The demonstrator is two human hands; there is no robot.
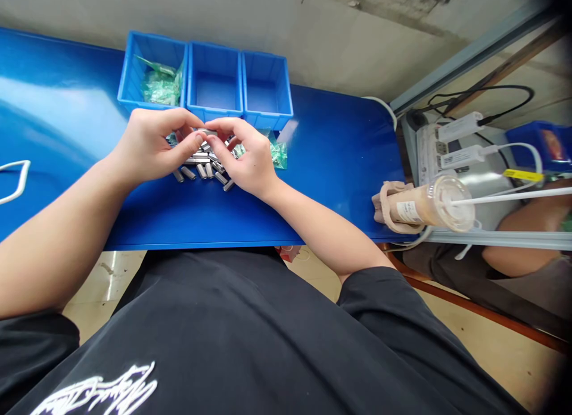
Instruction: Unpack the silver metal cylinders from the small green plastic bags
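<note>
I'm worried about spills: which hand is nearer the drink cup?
Right. The right hand is left of the drink cup in the picture, apart from it; the left hand is farther left.

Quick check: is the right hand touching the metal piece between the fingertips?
Touching. The head view shows the right hand with thumb and index finger closed on the metal piece, no gap visible.

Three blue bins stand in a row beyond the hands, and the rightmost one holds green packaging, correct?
Not quite: the head view shows green packaging in the leftmost bin, not the rightmost bin. The rest holds.
</note>
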